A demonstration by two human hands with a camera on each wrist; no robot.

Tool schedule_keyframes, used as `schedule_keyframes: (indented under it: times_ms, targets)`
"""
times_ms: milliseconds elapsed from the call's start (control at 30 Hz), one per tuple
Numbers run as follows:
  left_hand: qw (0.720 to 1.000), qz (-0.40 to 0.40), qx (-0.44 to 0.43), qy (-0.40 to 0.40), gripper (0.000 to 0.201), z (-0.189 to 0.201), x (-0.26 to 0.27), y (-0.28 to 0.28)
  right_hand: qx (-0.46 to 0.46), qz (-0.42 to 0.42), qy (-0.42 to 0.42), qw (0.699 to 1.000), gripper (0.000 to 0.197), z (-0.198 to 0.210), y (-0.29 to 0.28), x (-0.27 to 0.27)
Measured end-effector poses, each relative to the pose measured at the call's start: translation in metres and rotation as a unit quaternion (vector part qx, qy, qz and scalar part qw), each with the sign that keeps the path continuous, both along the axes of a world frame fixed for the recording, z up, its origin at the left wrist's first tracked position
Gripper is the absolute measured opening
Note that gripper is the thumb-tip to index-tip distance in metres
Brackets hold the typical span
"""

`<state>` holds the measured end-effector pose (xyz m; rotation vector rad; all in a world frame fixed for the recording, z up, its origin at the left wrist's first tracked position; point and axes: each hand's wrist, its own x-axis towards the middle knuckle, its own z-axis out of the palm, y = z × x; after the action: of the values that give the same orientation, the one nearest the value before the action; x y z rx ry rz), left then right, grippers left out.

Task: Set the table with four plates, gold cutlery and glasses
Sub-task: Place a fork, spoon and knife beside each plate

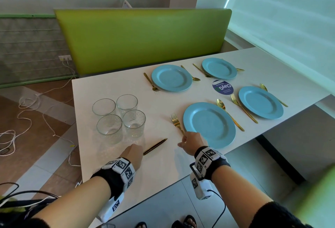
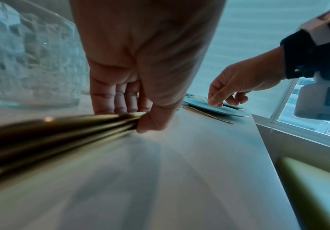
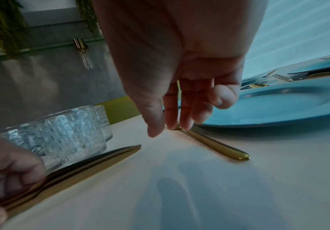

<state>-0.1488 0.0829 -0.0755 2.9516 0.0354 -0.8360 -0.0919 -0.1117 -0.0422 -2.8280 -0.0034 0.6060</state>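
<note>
Four blue plates lie on the white table [image 1: 163, 164]; the nearest plate [image 1: 209, 124] [image 3: 278, 107] has a gold fork [image 1: 176, 122] [image 3: 215, 143] at its left and a gold spoon [image 1: 229, 114] at its right. My right hand [image 1: 184, 140] [image 3: 170, 127] rests straight fingertips on the fork's neck, thumb apart from it. My left hand [image 1: 134, 150] [image 2: 138, 119] grips a bundle of gold knives [image 1: 156, 145] [image 2: 62, 129] [image 3: 93, 161] low over the table. Just beyond that hand, several clear glasses [image 1: 118, 117] [image 3: 62, 132] stand clustered. The other plates each have a fork and spoon.
A round blue sticker [image 1: 222, 87] lies between the plates. A green bench back [image 1: 141, 39] runs along the table's far side, and a window blind [image 1: 290, 19] lines the right. White cables [image 1: 27, 119] trail over the floor at the left.
</note>
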Motion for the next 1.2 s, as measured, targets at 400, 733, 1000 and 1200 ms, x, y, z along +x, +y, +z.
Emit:
schedule_keyframes:
  times_ms: [400,733,1000,1200]
  targets:
    - [0.88,0.285,-0.378,0.024,0.021,0.011,0.034,-0.032,0.29,-0.095,0.192,0.933,0.027,-0.011,0.007,-0.005]
    - [0.859,0.283,-0.426,-0.002,0.022,0.002,0.048,-0.049,0.399,-0.18,0.211,0.874,0.014,-0.011,0.013,0.003]
    - [0.853,0.343,-0.393,-0.028,0.021,-0.001,0.058,-0.043,0.25,-0.162,0.055,0.953,0.025,-0.026,0.011,0.018]
    - [0.835,0.374,-0.402,-0.029,0.019,0.005,0.069,-0.04,0.089,-0.085,0.037,0.992,0.018,-0.027,0.01,0.024]
